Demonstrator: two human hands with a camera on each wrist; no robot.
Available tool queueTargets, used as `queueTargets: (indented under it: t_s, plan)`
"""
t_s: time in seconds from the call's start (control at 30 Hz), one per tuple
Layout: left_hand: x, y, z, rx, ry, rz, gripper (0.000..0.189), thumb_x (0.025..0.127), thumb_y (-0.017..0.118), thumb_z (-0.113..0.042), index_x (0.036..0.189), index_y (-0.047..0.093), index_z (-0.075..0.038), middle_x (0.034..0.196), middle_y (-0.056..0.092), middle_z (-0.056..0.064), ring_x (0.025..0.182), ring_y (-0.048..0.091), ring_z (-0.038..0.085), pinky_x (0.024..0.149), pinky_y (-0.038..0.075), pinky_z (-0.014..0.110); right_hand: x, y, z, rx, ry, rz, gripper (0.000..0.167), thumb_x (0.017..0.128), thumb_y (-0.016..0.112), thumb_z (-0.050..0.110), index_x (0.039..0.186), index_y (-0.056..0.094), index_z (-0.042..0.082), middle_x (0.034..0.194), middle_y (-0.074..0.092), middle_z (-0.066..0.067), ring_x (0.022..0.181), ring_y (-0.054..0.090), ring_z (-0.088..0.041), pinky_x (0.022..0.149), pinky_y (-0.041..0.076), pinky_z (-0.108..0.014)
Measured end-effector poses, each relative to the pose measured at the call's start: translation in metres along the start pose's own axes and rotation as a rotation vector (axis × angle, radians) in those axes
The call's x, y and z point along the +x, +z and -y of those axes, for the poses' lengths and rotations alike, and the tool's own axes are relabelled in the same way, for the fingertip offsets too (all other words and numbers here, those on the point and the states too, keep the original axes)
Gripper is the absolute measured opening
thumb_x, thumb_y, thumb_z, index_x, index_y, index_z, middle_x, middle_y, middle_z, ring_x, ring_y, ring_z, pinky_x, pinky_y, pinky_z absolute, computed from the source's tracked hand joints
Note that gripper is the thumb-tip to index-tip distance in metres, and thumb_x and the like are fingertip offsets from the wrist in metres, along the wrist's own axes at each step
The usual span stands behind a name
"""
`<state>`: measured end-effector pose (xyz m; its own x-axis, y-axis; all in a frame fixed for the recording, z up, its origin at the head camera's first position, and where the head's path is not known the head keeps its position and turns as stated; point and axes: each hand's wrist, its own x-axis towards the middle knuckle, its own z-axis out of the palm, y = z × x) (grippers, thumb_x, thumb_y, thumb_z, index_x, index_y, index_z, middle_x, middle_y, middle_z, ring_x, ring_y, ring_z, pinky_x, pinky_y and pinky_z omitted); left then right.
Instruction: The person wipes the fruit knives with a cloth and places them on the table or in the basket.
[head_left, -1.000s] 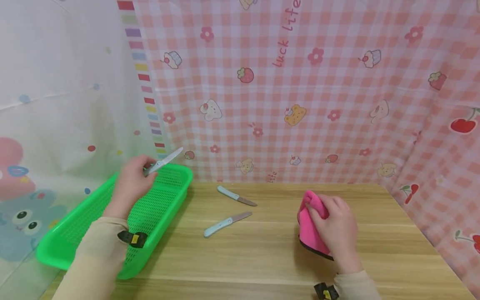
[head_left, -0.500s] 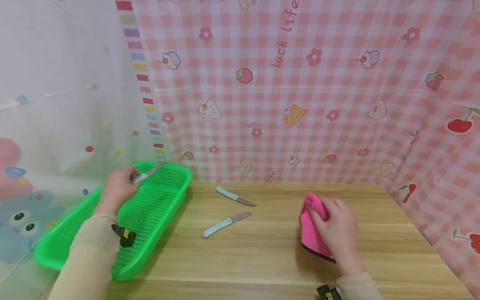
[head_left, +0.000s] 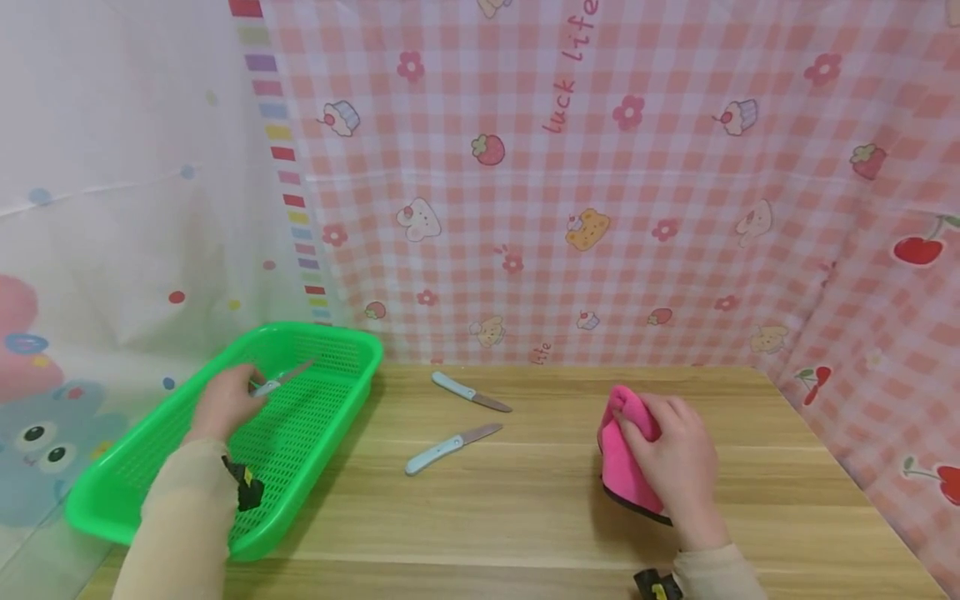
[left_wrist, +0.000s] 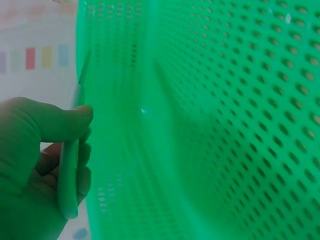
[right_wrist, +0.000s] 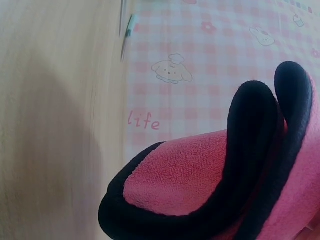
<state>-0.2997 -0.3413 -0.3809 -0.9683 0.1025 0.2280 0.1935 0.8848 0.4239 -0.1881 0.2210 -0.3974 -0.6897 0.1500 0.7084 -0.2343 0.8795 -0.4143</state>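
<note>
My left hand (head_left: 225, 404) pinches a small knife (head_left: 270, 387) by its pale blue handle, blade pointing away to the right, inside the green basket (head_left: 360, 400). In the left wrist view the thumb lies along the knife handle (left_wrist: 69, 180), with the curled fingers behind it, close to the perforated basket wall. My right hand (head_left: 678, 462) grips a folded pink cloth (head_left: 626, 467) with black edging at the table's right. Its black-trimmed folds fill the lower part of the right wrist view.
Two more knives with pale blue handles lie mid-table: one farther back (head_left: 468, 392), one nearer (head_left: 450, 450). A pink checked cloth backdrop (head_left: 525, 192) rises behind the wooden table (head_left: 525, 517). A white patterned sheet (head_left: 112, 208) hangs beside the basket.
My left hand has moved down and left, lowering the knife from above the green basket's rim to inside it. The right hand and the pink cloth have stayed nearly still.
</note>
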Motion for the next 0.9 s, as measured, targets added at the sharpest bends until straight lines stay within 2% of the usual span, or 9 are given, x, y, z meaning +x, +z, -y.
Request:
queueTargets:
  t_s: [0.17,0.37,0.67,0.9]
  plan:
    - [-0.006,0.003,0.014,0.025,-0.039,0.043,0.027,0.086,0.065,-0.003,0.106,0.057,0.013,0.096,0.062,0.031,0.087,0.059,0.047,0.075,0.048,0.059,0.001,-0.001,0.000,-0.007,0.012,0.009,0.033,0.078,0.084,0.015,0.107,0.071,0.003,0.093,0.065,-0.015,0.080,0.057,-0.030,0.062,0.045,-0.042]
    - [-0.011,0.005,0.024,0.049,-0.094,0.123,0.029,0.090,0.063,-0.009,0.107,0.056,0.014,0.105,0.059,0.035,0.095,0.056,0.054,0.080,0.047,0.063,0.001,-0.002,0.001,-0.017,0.007,0.014,0.033,0.078,0.084,0.015,0.107,0.072,0.003,0.092,0.065,-0.014,0.079,0.057,-0.029,0.061,0.045,-0.042]
    - [-0.013,0.004,0.021,0.062,-0.139,0.210,0.029,0.088,0.064,-0.007,0.105,0.056,0.015,0.101,0.060,0.032,0.091,0.057,0.049,0.079,0.048,0.060,0.001,0.000,0.001,-0.013,-0.004,0.012,0.034,0.078,0.084,0.015,0.107,0.071,0.003,0.093,0.065,-0.015,0.080,0.058,-0.030,0.063,0.047,-0.044]
    - [-0.016,0.009,0.023,0.074,-0.160,0.230,0.023,0.086,0.062,-0.001,0.102,0.054,0.012,0.096,0.060,0.028,0.088,0.058,0.044,0.076,0.050,0.057,0.001,-0.001,0.001,-0.006,-0.004,0.012,0.034,0.078,0.084,0.016,0.106,0.071,0.003,0.093,0.065,-0.015,0.081,0.059,-0.031,0.063,0.047,-0.044]
